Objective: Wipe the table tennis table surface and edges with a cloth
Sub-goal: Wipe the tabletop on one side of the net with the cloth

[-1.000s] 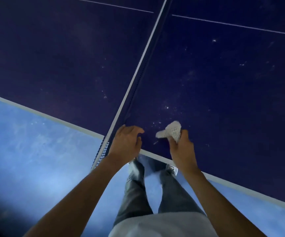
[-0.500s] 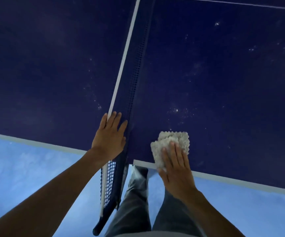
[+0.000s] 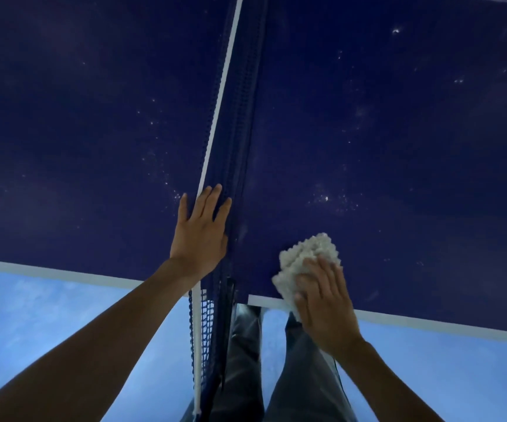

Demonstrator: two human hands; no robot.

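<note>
The table (image 3: 398, 147) fills the upper frame, and the net (image 3: 234, 117) runs down the middle to the near edge. A second ago the left hand (image 3: 198, 236) was curled at the net's end; now it lies flat, fingers straight and spread, against the net top, holding nothing. The right hand (image 3: 322, 303) no longer pinches the cloth (image 3: 307, 254) in a bunch: straight fingers press it flat at the lower centre, over the white edge line (image 3: 428, 325). I judge that wiping is only starting, because pale specks (image 3: 326, 197) remain above the cloth.
</note>
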